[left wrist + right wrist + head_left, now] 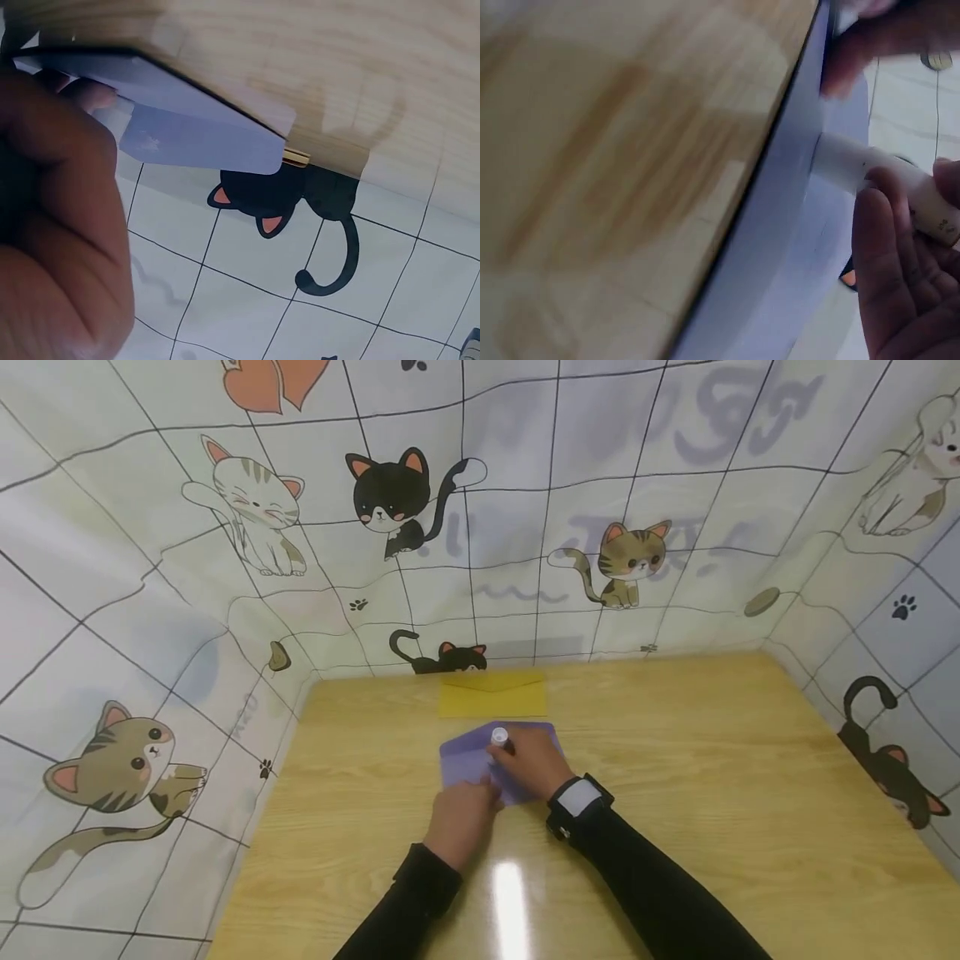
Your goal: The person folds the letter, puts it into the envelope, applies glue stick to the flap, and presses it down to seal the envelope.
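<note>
A purple envelope lies on the wooden table with its flap spread open. My left hand grips its near edge, fingers curled, with fingertips on the paper in the left wrist view. In my right hand is a white glue stick, held between thumb and fingers. Its lower end meets the envelope's surface near the flap, close to the left hand's fingertips.
A yellow envelope lies just beyond the purple one, at the table's back edge. Cat-printed cloth hangs behind and on both sides of the wooden table. Light glares on the near tabletop.
</note>
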Demonstrator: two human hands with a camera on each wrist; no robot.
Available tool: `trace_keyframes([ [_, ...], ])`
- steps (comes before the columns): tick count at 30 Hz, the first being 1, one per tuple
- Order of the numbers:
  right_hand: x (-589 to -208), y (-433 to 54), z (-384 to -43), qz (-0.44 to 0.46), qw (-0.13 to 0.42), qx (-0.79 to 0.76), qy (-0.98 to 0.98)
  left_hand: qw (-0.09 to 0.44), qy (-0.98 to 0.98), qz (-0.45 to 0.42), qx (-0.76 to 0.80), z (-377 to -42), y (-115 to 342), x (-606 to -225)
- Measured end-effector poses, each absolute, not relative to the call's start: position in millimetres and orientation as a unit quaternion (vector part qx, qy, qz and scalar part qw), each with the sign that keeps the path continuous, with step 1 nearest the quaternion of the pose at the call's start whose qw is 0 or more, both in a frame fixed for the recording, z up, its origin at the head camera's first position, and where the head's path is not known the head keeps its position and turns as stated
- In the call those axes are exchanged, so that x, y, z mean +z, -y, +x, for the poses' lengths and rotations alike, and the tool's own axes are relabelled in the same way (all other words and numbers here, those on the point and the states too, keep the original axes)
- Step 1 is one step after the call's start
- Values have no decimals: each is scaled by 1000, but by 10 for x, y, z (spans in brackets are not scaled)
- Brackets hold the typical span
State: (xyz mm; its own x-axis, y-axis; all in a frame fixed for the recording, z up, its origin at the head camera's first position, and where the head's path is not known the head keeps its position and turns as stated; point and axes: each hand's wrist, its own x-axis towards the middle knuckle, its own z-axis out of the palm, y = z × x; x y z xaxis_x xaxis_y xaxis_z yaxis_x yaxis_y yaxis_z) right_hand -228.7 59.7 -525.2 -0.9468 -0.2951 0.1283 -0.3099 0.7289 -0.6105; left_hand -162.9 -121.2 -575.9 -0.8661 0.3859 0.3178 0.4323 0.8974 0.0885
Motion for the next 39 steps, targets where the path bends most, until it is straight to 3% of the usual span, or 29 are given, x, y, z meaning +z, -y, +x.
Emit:
trace_keyframes([
  [9, -5327, -1022, -2207, 130, 69, 335, 930, 156, 960, -215, -88, -1665, 1338, -6018],
  [12, -5163, -1192, -2044, 70, 46, 423, 902, 145, 959, -219, -108, -1619, 1361, -5913],
  [18, -5029, -1564, -1565, -12, -44, 714, 699, 45, 957, -201, -202, -1428, 1296, -5533],
  [25, -4974, -1434, -1140, 52, -102, 793, 598, -135, 759, -100, -629, -1376, 1010, -5081],
  [28, -5026, -1306, -1053, 70, -118, 803, 581, -192, 676, -89, -706, -1366, 856, -4986],
  [39, -5149, -1361, -943, 66, -174, 810, 556, -169, 629, -54, -757, -1329, 735, -4963],
])
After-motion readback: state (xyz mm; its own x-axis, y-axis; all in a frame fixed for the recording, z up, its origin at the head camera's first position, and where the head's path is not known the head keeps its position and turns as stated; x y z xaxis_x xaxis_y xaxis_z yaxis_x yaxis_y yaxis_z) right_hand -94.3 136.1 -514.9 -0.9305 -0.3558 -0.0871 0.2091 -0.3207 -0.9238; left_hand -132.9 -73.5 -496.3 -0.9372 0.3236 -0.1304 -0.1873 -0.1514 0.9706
